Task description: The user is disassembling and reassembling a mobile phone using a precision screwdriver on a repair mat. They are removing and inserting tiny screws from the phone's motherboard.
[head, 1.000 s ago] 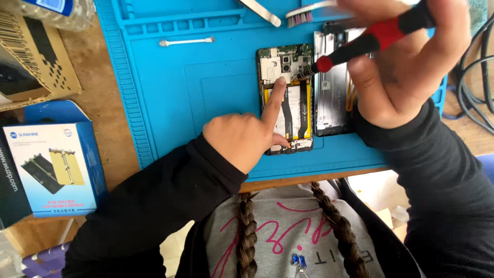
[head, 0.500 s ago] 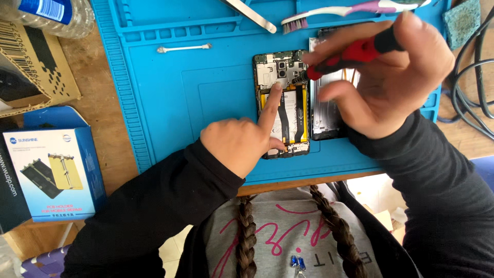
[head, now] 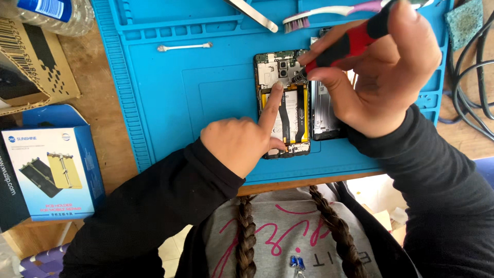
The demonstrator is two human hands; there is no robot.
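Note:
An opened phone (head: 293, 108) with a yellow-edged battery and a bare circuit board lies on the blue work mat (head: 206, 98). My left hand (head: 242, 139) rests on the phone, its index finger stretched up to the top of the battery. My right hand (head: 381, 72) grips a red and black screwdriver (head: 350, 44), whose tip touches the board near the camera module. The phone's dark back cover (head: 321, 116) lies right beside it, partly under my right hand.
A cotton swab (head: 185, 47), metal tweezers (head: 254, 15) and a toothbrush (head: 329, 13) lie at the mat's top. A blue product box (head: 49, 170) and cardboard box (head: 31, 67) sit left, with a plastic bottle (head: 56, 15). Black cables (head: 471, 67) and a green pad (head: 463, 23) are right.
My right hand has brought the screwdriver down and left until its tip meets the phone's board. My left index finger stays on the phone. The view has shifted slightly.

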